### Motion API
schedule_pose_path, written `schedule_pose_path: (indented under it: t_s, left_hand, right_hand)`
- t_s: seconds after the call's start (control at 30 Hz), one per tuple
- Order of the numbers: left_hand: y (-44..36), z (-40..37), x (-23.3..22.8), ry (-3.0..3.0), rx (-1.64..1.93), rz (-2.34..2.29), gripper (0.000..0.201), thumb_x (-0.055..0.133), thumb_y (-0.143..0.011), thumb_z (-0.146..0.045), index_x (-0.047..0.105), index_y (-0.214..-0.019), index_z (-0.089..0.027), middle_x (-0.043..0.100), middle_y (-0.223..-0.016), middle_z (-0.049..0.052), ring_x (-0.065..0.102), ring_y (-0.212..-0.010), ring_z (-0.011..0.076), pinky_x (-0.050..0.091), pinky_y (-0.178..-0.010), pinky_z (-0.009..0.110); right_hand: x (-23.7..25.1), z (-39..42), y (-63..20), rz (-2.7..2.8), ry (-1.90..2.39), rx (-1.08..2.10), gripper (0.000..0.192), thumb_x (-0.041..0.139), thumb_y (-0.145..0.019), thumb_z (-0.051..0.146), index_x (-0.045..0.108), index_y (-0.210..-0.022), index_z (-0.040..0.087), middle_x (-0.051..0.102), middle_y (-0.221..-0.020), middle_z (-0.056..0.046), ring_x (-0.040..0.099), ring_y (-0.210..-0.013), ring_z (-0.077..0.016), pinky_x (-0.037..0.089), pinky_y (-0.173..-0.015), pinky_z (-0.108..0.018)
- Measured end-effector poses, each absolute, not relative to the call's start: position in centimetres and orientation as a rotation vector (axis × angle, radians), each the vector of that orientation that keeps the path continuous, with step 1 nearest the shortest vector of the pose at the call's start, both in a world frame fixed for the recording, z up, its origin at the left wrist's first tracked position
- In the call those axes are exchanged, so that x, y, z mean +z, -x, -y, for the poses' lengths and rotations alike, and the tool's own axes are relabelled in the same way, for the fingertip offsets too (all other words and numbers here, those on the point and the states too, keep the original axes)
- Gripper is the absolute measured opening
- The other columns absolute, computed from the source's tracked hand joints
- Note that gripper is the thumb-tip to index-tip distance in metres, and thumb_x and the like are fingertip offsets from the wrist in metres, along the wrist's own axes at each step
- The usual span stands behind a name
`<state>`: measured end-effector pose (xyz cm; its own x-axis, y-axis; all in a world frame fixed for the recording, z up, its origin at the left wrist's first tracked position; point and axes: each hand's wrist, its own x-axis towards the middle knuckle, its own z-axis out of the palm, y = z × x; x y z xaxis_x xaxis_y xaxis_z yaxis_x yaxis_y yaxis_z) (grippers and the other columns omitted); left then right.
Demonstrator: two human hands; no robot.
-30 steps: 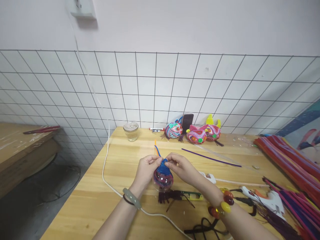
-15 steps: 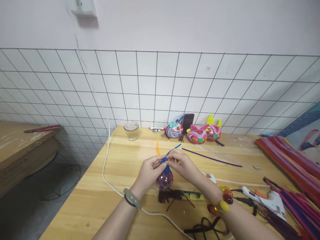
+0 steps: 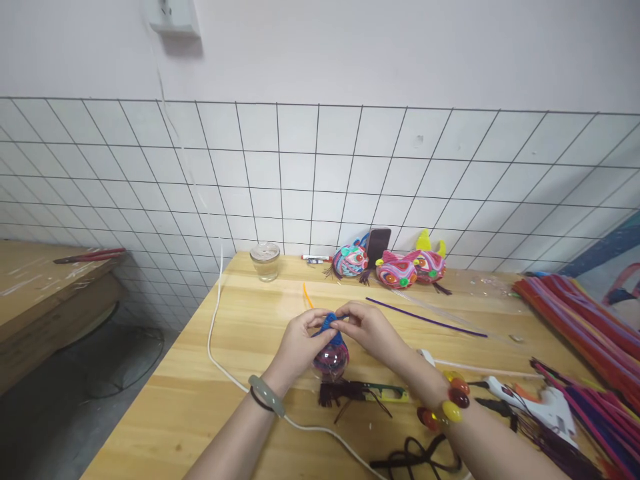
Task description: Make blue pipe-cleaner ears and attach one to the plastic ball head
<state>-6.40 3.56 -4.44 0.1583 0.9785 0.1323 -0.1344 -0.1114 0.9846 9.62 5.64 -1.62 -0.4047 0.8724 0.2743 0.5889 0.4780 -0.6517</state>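
Note:
My left hand [image 3: 299, 345] and my right hand [image 3: 369, 329] meet over a clear ball ornament [image 3: 331, 359] stuffed with pink and blue strands, above the wooden table [image 3: 240, 340]. A blue pipe cleaner [image 3: 329, 323] is wound around the ornament's top. The left hand cups the ornament's side, fingers pinching at the blue winding. Fingers of the right hand pinch the blue pipe cleaner from the other side. An orange pipe cleaner [image 3: 307, 295] sticks out behind the hands.
A white cable [image 3: 216, 340] runs along the table's left side. Snips [image 3: 383, 393], a glue gun [image 3: 543, 403] and pipe cleaner bundles [image 3: 580, 327] lie at the right. A glass jar [image 3: 265, 261], a phone [image 3: 377, 245] and three colourful figures [image 3: 397, 269] stand by the grid wall. A purple pipe cleaner [image 3: 425, 318] lies behind.
The blue pipe cleaner's free end, sticking up and then out to the right earlier, is now wound down under my fingers. The hands stay on the ornament.

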Motion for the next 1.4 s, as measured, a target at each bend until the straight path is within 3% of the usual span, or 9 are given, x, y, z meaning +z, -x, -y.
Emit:
schedule_pose_path:
  t_s: [0.5, 0.73, 1.4]
  left_hand:
    - [6.3, -3.4, -4.3, -1.248, 1.212, -0.944, 0.019, 0.062, -0.072, -0.030, 0.064, -0.079, -0.013, 0.068, -0.076, 0.007, 0.061, -0.069, 0.0154, 0.046, -0.064, 0.024]
    - [6.1, -3.2, -4.1, -1.235, 1.230, -0.982, 0.020, 0.059, -0.074, -0.032, 0.064, -0.079, -0.014, 0.064, -0.069, 0.003, 0.056, -0.060, 0.0117, 0.043, -0.058, 0.021]
    - [5.9, -3.4, -4.3, -1.142, 1.241, -0.915, 0.020, 0.063, -0.070, -0.030, 0.062, -0.080, -0.014, 0.069, -0.077, 0.006, 0.061, -0.067, 0.0147, 0.045, -0.063, 0.024]
  right_hand:
    - [0.7, -5.4, -9.7, 2.256, 1.355, 0.491, 0.013, 0.062, -0.074, 0.032, 0.067, -0.070, 0.021, 0.071, -0.074, -0.004, 0.062, -0.068, -0.0191, 0.041, -0.064, -0.027]
    - [0.8, -5.7, -9.7, 2.307, 1.307, 0.616, 0.015, 0.055, -0.077, 0.024, 0.068, -0.077, 0.019, 0.071, -0.074, -0.002, 0.060, -0.063, -0.0149, 0.042, -0.057, -0.022]
    - [1.3, -5.7, -9.8, 2.301, 1.260, 0.818, 0.022, 0.046, -0.081, 0.022, 0.067, -0.076, 0.016, 0.068, -0.073, -0.004, 0.059, -0.066, -0.0154, 0.042, -0.060, -0.023]
